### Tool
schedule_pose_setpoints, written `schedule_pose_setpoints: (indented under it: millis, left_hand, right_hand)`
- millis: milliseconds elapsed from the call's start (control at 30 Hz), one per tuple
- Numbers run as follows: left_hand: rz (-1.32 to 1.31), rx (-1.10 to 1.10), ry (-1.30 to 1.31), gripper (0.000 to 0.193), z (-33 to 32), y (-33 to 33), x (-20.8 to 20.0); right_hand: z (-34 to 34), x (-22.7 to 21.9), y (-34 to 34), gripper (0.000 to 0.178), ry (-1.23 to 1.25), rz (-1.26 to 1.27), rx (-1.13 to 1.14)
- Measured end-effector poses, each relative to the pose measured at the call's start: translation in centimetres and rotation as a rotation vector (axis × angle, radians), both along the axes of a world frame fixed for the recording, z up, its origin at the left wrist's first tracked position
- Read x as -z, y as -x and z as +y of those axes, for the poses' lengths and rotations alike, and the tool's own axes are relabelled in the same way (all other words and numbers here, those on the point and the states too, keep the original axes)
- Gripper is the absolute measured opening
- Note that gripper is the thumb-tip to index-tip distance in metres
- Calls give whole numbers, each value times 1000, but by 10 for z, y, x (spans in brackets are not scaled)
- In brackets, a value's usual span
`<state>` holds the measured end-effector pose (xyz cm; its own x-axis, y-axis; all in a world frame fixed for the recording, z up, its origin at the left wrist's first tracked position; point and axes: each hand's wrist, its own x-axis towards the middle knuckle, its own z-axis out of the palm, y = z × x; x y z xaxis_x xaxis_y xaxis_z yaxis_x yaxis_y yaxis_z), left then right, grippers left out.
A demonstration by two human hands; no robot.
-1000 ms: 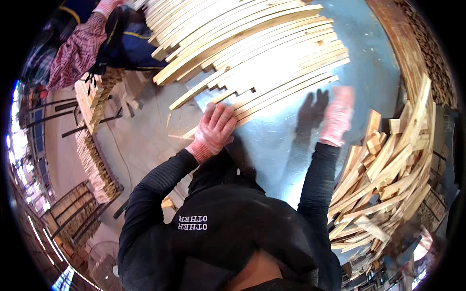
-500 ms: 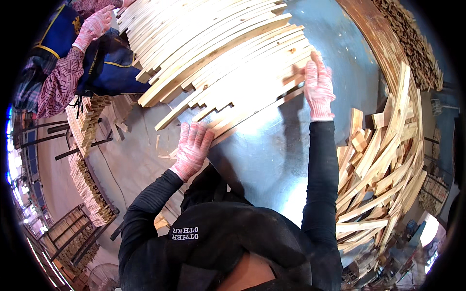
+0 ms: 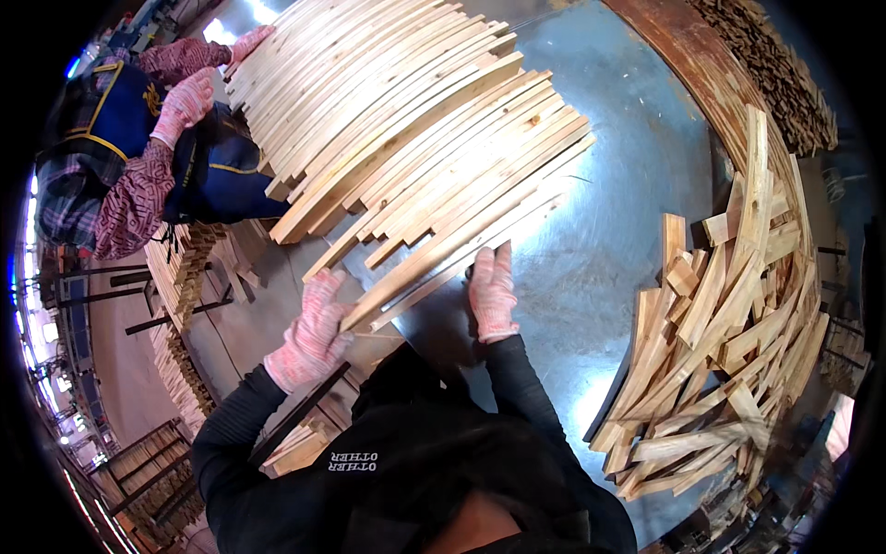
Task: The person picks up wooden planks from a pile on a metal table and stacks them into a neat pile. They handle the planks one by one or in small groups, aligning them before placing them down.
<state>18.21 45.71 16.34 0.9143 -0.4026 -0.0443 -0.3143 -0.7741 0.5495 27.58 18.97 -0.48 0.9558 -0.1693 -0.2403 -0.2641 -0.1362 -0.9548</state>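
Long pale wooden strips (image 3: 443, 152) lie side by side on a blue-grey metal table (image 3: 609, 194). My gloved left hand (image 3: 309, 337) grips the near-left end of one wooden strip (image 3: 420, 268), its fingers and thumb on either side. That strip juts out past its neighbours toward me. Beside it, a thinner strip (image 3: 438, 282) lies along the near edge of the row. My gloved right hand (image 3: 494, 295) is just right of this thinner strip, fingers stretched forward and apart. It holds nothing that I can see.
Across the far left stands a co-worker in a blue apron (image 3: 226, 180), gloved hands by the row's left ends. A loose heap of wood pieces (image 3: 729, 342) covers the table's right side. Stacked strips (image 3: 189, 277) stand at the left, and a brown wooden board (image 3: 688, 55) runs along the far-right edge.
My right hand has come back from the strips' far-right ends toward me and leftward. My left hand has moved down-left, now at a strip's end. The nearest strips have spread apart.
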Motion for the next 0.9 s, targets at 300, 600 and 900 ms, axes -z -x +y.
schedule_pose_setpoints:
  millis: [300,600,900]
  left_hand:
    - [-153,-329,-438,52,23,-179,40]
    - [283,-456,-496,90,7,-219,22]
    - [2526,-1740,1874,45,-48,-183,102]
  right_hand:
    - [4,-27,-28,81,483,326,-214]
    - [20,16,-51,114,361,121,-260]
    - [36,-16,-108,124,487,257,-578]
